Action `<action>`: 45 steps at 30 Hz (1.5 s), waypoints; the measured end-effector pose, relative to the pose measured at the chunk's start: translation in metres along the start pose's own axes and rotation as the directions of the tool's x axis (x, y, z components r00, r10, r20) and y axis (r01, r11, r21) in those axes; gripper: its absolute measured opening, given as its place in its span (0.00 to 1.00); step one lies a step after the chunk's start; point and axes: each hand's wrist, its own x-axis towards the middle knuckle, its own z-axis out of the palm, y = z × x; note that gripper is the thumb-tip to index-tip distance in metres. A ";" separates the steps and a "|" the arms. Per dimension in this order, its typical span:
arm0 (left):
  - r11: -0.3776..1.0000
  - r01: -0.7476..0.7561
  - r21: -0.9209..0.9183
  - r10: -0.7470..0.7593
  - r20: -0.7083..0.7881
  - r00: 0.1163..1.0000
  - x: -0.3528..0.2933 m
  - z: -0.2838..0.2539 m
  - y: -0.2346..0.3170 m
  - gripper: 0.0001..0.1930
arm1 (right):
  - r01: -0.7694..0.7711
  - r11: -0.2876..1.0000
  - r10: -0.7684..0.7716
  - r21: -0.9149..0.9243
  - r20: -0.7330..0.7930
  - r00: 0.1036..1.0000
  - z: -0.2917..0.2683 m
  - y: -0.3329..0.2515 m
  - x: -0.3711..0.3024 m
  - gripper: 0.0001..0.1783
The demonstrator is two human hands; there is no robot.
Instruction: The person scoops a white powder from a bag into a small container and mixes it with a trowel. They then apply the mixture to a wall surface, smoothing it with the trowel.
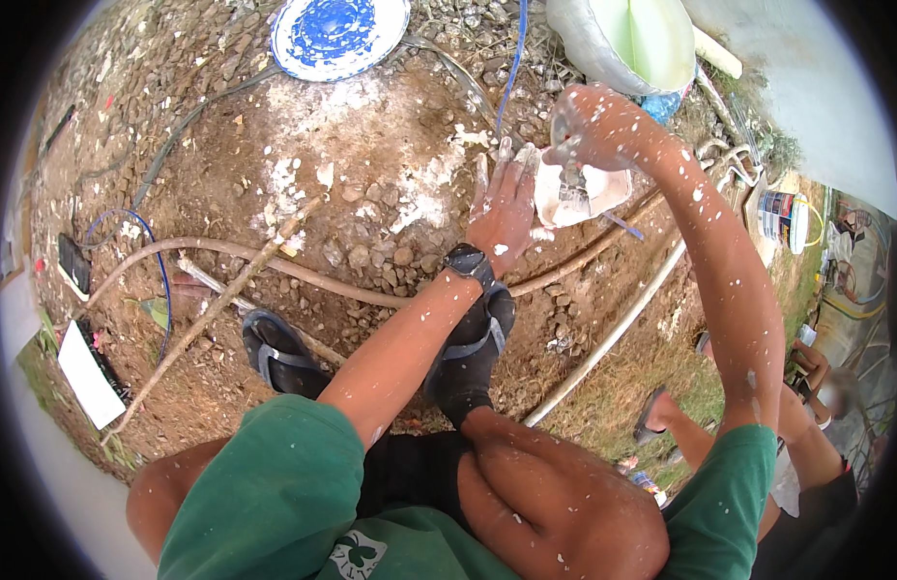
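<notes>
A small white, rough-edged container [618,188] rests on the stony ground ahead of me, smeared with white paste. My left hand [505,211] is beside its left edge, fingers stretched out and speckled with white. Whether the fingertips press on the rim, I cannot tell. Over the container's far side, my right hand [608,126] is closed around the handle of a scraper-like tool. The tool's grey blade [575,186] points down into the container; the grip itself is mostly hidden by my fingers. White spatter covers both forearms.
Beyond my right hand stands a large pale tub [576,34]. A blue-and-white round lid [342,37] lies far left of it. A brown hose [303,278], a wooden stick [212,314] and a white pipe [613,338] cross the ground. Another person's foot [661,414] shows at right.
</notes>
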 end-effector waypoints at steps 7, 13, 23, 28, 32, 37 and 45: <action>0.998 0.012 -0.054 -0.012 0.007 1.000 -0.030 -0.018 -0.026 0.55 | -0.015 0.998 0.017 0.062 -0.022 1.000 0.029 0.055 0.021 0.18; 0.996 -0.028 -0.087 0.020 -0.085 0.996 -0.028 -0.039 -0.042 0.58 | 0.072 0.996 -0.045 0.049 -0.424 0.905 0.036 0.111 -0.055 0.26; 0.968 -0.021 -0.248 0.046 0.097 0.994 -0.004 -0.031 -0.025 0.58 | -0.089 0.833 0.434 0.546 -0.545 0.718 0.114 -0.040 -0.202 0.21; 0.980 -0.034 -0.198 0.039 0.019 0.999 0.002 -0.013 -0.017 0.55 | 0.036 0.391 0.635 0.919 -0.299 0.712 0.097 -0.037 -0.190 0.19; 0.977 -0.070 -0.201 0.069 -0.014 0.998 0.006 -0.006 -0.017 0.54 | -0.057 0.681 0.391 0.730 -0.297 0.871 0.074 -0.015 -0.182 0.19; 0.984 -0.057 -0.171 0.056 -0.011 0.998 0.012 0.003 -0.013 0.58 | -0.003 0.901 0.180 0.434 -0.367 0.913 0.073 -0.011 -0.163 0.17; 0.962 -0.042 -0.269 0.021 -0.082 0.996 0.024 0.025 -0.005 0.63 | 0.070 0.923 0.094 0.379 -0.398 0.912 0.058 -0.005 -0.147 0.14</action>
